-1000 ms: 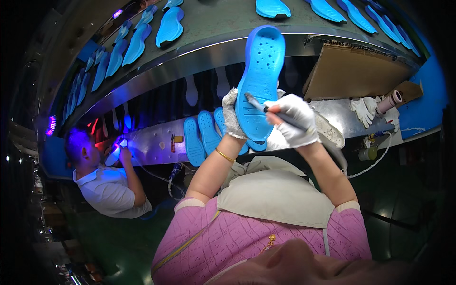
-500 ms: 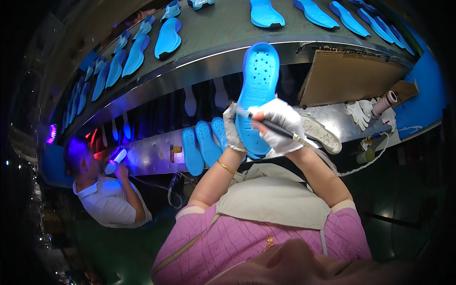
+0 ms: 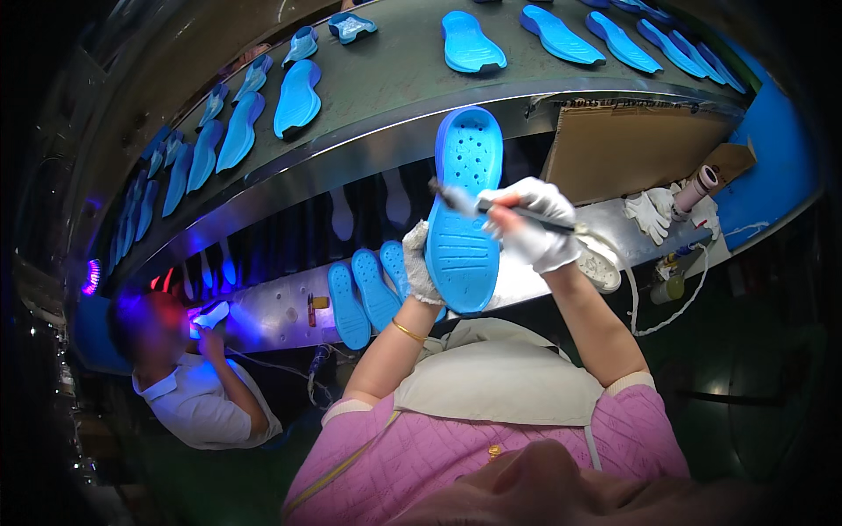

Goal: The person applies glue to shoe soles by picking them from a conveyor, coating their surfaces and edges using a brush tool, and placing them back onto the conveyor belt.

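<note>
Since the earlier frame, our brush (image 3: pixel 463 201) is shifting toward the blue sole's (image 3: pixel 463 259) holed end. Our right fingers (image 3: pixel 505 202) are pinching the brush, our left fingers (image 3: pixel 416 245) clasping the sole over the metal table (image 3: pixel 282 309). More soles (image 3: pixel 474 46) are lining the green-grey surface (image 3: pixel 395 74) beyond.

Shoe workshop, conveyor belt (image 3: pixel 395 74), blue soles (image 3: pixel 461 263)

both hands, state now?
Left hand: closed on the blue shoe sole, gripping its left edge.
Right hand: closed on the brush.
</note>
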`<state>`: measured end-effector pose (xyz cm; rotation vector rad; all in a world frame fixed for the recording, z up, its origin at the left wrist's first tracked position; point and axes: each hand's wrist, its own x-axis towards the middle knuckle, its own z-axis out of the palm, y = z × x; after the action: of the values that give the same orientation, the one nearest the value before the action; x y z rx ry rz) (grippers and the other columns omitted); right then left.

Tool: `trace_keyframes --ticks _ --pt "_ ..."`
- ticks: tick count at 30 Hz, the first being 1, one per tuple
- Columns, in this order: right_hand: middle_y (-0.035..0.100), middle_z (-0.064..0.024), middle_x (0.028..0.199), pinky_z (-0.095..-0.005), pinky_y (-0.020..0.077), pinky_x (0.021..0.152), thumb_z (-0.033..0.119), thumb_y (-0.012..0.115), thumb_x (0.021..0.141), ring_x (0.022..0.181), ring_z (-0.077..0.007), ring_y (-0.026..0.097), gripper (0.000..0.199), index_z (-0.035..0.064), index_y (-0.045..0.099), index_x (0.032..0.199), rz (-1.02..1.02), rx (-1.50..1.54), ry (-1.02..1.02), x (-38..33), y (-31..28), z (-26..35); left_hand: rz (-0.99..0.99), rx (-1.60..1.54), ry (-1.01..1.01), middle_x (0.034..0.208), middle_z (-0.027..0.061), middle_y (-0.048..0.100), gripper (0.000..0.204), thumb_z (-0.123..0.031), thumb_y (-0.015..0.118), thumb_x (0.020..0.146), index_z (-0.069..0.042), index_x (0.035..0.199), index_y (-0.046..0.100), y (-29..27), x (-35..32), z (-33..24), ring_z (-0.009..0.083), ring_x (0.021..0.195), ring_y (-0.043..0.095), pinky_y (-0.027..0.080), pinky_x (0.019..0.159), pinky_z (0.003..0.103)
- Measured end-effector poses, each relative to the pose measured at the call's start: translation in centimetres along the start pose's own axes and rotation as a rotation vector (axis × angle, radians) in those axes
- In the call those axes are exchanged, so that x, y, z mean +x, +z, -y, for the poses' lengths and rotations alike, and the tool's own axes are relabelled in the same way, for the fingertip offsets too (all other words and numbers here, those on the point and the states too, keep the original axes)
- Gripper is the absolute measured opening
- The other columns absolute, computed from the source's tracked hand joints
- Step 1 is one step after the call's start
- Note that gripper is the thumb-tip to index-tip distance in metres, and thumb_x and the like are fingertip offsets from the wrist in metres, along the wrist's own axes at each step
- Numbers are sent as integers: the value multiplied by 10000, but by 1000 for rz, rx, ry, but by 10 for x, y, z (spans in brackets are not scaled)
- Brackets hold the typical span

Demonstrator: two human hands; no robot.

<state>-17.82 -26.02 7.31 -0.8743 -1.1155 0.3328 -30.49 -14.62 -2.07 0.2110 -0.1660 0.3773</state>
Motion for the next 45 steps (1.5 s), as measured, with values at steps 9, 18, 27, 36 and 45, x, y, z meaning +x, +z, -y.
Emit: trace_keyframes --ticks 9,18,27,36,45 --pt "651 -109 855 -315 506 662 -58 729 680 733 -230 627 243 56 664 884 -47 -294 96 8 -11 7 19 107 -70 1234 205 578 612 -410 507 861 18 1298 481 17 3 -5 306 1045 618 503 931 422" --pt "676 -106 953 -287 522 793 -11 765 742 882 -186 657 198 33 672 911 85 127 253 -25 -34 21 -17 350 -95 1357 293 435 810 -507 483 840 56 1401 328 20 -6 -24 417 1178 521 417 1020 495" --pt "664 -156 935 -328 514 735 -85 704 663 856 -273 649 229 34 664 854 424 -714 -303 11 -52 35 -34 362 -50 1221 284 550 719 -452 506 847 78 1327 421 31 1 -23 354 1059 613 518 912 429" --pt "655 -104 862 -310 508 718 -78 737 686 796 -231 639 223 45 680 864 88 -612 -313 13 -22 39 52 363 -117 1189 207 585 648 -394 541 866 -20 1371 383 72 19 -30 290 1018 634 542 874 403" --pt "684 -116 887 -276 547 634 -38 717 775 721 -158 653 144 20 658 893 133 111 392 -15 -5 18 141 210 -105 1294 344 449 799 -510 445 859 60 1401 304 70 40 -46 492 1197 467 398 1003 581"
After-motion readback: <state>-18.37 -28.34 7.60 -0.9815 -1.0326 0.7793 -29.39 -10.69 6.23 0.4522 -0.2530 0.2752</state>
